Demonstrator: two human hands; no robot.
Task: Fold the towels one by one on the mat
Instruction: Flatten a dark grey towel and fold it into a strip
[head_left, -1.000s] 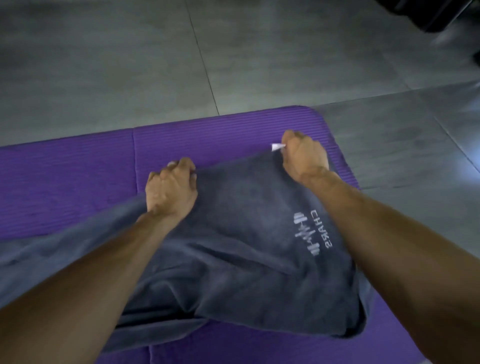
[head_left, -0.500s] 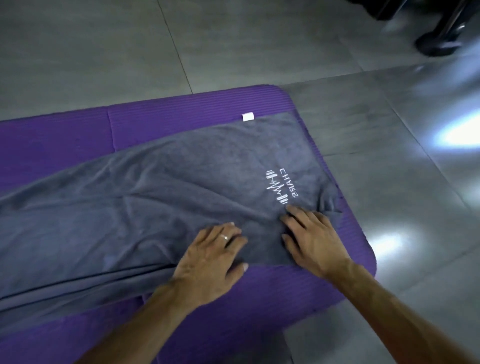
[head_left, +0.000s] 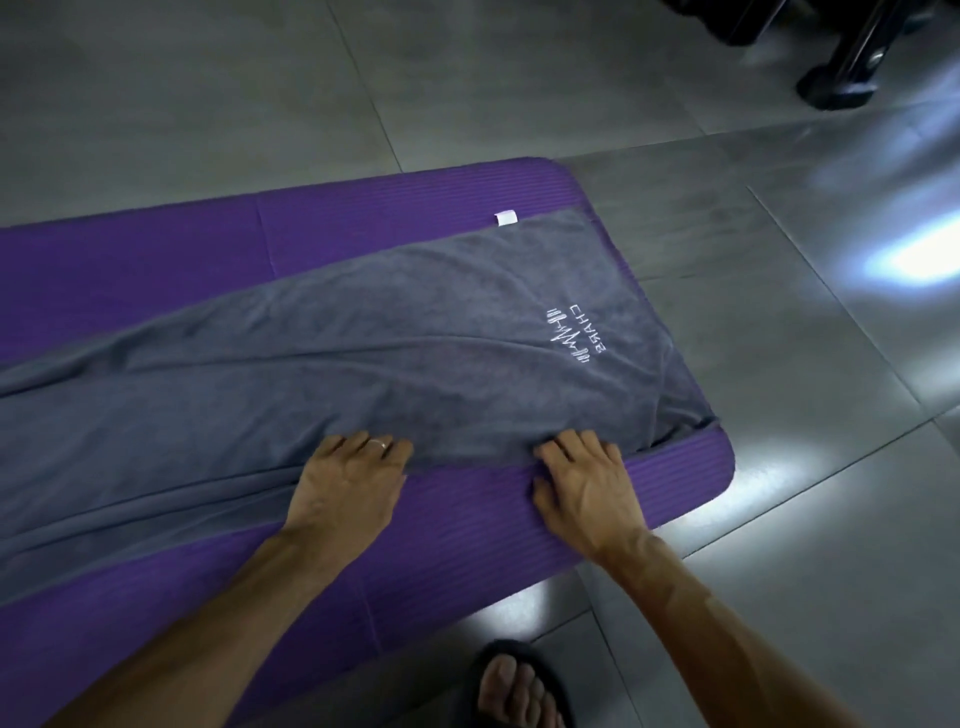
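Your left hand (head_left: 347, 488) and right hand (head_left: 587, 486) both sit at the near edge of the grey towel (head_left: 322, 374), fingertips tucked under the hem so I can't tell if they pinch it or just touch. The towel lies spread and wrinkled along the purple mat (head_left: 467, 545), white tag (head_left: 505, 218) at the far edge
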